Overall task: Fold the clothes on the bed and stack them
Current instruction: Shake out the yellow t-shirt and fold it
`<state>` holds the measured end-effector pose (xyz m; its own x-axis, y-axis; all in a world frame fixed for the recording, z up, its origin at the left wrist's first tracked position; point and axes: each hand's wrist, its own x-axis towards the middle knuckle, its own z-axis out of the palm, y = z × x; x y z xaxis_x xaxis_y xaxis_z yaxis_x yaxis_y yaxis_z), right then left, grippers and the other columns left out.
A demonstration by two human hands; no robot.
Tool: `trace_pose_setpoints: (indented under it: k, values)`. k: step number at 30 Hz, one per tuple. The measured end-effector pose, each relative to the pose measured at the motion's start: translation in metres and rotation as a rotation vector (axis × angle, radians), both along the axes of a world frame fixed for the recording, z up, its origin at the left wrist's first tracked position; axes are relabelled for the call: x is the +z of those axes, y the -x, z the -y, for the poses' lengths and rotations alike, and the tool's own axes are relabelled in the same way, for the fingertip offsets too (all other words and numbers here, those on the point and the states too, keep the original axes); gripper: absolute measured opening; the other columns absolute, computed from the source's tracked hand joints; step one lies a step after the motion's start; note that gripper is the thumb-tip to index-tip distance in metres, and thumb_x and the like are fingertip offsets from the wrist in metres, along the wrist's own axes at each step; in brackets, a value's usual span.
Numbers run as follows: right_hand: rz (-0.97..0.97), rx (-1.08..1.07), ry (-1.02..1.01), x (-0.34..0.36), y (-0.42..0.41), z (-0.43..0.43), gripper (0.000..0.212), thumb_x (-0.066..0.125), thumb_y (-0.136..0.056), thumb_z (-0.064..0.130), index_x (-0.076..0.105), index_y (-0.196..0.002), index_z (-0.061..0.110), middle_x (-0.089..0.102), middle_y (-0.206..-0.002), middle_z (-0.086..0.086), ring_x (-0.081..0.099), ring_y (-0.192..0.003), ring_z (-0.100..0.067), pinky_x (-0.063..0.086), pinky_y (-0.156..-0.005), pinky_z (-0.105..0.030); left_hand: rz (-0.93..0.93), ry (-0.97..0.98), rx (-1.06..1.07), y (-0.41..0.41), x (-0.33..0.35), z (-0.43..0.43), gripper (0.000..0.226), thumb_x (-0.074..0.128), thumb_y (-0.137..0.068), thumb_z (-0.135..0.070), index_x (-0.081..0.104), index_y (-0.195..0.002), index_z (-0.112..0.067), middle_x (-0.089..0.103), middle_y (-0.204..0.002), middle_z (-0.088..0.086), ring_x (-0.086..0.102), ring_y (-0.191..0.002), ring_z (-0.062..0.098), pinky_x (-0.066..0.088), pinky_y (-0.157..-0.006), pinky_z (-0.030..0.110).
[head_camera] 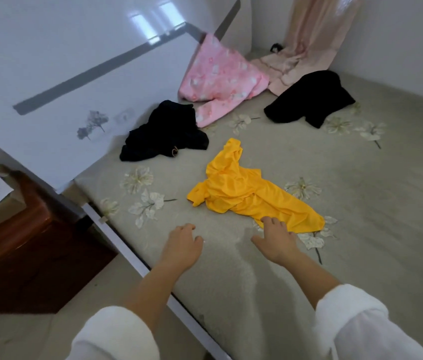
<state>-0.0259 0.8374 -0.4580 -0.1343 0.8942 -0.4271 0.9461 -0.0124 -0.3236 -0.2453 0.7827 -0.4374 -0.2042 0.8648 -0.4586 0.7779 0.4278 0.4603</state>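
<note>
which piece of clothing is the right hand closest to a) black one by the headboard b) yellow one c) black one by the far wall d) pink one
B: the right hand is stretched out, fingers spread, at the near edge of the yellow garment.

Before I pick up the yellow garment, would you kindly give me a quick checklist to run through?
1. Hands free: ok; left hand and right hand hold nothing.
2. Reach to yellow garment: ok; right hand is at its near edge.
3. Nothing lying on it: ok.
4. Bare bed beside it for folding: ok.
5. Lying flat: not ok; crumpled.
6. Right hand touching cloth: cannot tell.
</note>
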Motion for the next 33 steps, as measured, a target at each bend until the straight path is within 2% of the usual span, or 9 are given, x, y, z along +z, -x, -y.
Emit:
trace_pose_setpoints:
  k: [10,16,18,20,23,26,29,31,33]
  values:
    - [0.002,-0.065,0.032,-0.107,0.065,-0.134,0.052,0.048,-0.093,0.043,0.036,-0.135,0.015,0.040,-0.137,-0.007,0.035,-0.128,-0.029,0.034,-0.097,-0.049,0.022,0.061,-0.132,0.040,-0.104,-0.140,0.054,0.042,-0.097,-0.023,0.027,-0.147,-0.010,0.028,-0.153,0.013,0.029,-0.135,0.032,0.028,-0.109,0.042]
    - [0.076,-0.043,-0.025,-0.163,0.081,-0.189,0.074,0.056,-0.088,0.032,0.017,-0.150,0.022,0.015,-0.158,-0.002,0.012,-0.145,-0.024,0.022,-0.110,-0.049,-0.006,0.010,-0.191,0.061,-0.171,-0.196,0.070,0.047,-0.097,-0.029,0.007,-0.152,-0.013,0.020,-0.156,0.013,0.021,-0.141,0.030,0.022,-0.113,0.041]
    - [0.043,-0.041,0.005,-0.176,0.085,-0.194,0.059,0.055,-0.089,0.034,0.034,-0.144,0.028,0.014,-0.159,-0.001,0.006,-0.147,-0.022,0.018,-0.111,-0.047,0.009,-0.001,-0.217,0.066,-0.186,-0.210,0.077,0.049,-0.095,-0.031,0.001,-0.152,-0.015,0.019,-0.157,0.013,0.021,-0.141,0.030,0.021,-0.113,0.041]
    - [-0.060,-0.036,-0.060,-0.183,0.089,-0.185,0.036,0.053,-0.090,0.032,0.057,-0.126,0.027,0.030,-0.153,-0.001,0.015,-0.145,-0.020,0.020,-0.107,-0.040,0.017,-0.065,-0.252,0.070,-0.196,-0.224,0.082,0.053,-0.092,-0.028,-0.002,-0.152,-0.021,0.016,-0.158,0.013,0.017,-0.143,0.029,0.017,-0.115,0.041]
    - [-0.198,0.009,-0.201,-0.181,0.092,-0.154,0.014,0.058,-0.085,0.025,0.065,-0.096,0.018,0.059,-0.119,0.001,0.043,-0.128,-0.020,0.028,-0.091,-0.034,0.017,-0.180,-0.402,0.075,-0.204,-0.243,0.077,0.056,-0.086,-0.023,0.016,-0.151,-0.030,0.015,-0.159,0.005,0.011,-0.145,0.025,0.012,-0.116,0.038]
    - [-0.208,-0.013,-0.067,-0.170,0.084,-0.119,0.011,0.063,-0.083,0.029,0.058,-0.078,0.020,0.064,-0.091,0.000,0.057,-0.100,-0.022,0.032,-0.081,-0.033,0.045,-0.193,-0.669,0.079,-0.206,-0.236,0.036,0.060,-0.084,-0.025,0.063,-0.119,-0.026,0.051,-0.138,-0.004,0.032,-0.137,0.019,0.023,-0.110,0.033]
    - [-0.141,-0.073,0.118,-0.157,0.073,-0.094,0.016,0.060,-0.083,0.035,0.058,-0.076,0.020,0.063,-0.085,-0.002,0.057,-0.090,-0.023,0.029,-0.072,-0.029,0.098,0.075,-0.953,0.084,-0.205,-0.203,0.023,0.056,-0.085,-0.027,0.068,-0.105,-0.023,0.069,-0.108,0.001,0.059,-0.107,0.021,0.042,-0.086,0.032]
    - [-0.135,-0.135,0.273,-0.149,0.070,-0.084,0.020,0.057,-0.081,0.034,0.054,-0.069,0.018,0.059,-0.075,-0.004,0.058,-0.081,-0.024,0.035,-0.066,-0.034,0.184,0.311,-1.053,0.088,-0.203,-0.189,0.022,0.057,-0.085,-0.025,0.069,-0.102,-0.019,0.070,-0.101,0.003,0.062,-0.095,0.018,0.042,-0.072,0.027]
    - [-0.219,-0.279,0.375,-0.147,0.071,-0.079,0.021,0.057,-0.083,0.030,0.054,-0.068,0.014,0.056,-0.070,-0.006,0.058,-0.073,-0.023,0.040,-0.063,-0.037,0.261,0.444,-1.009,0.089,-0.201,-0.189,0.021,0.060,-0.083,-0.021,0.072,-0.100,-0.018,0.071,-0.099,0.000,0.061,-0.088,0.009,0.040,-0.066,0.019]
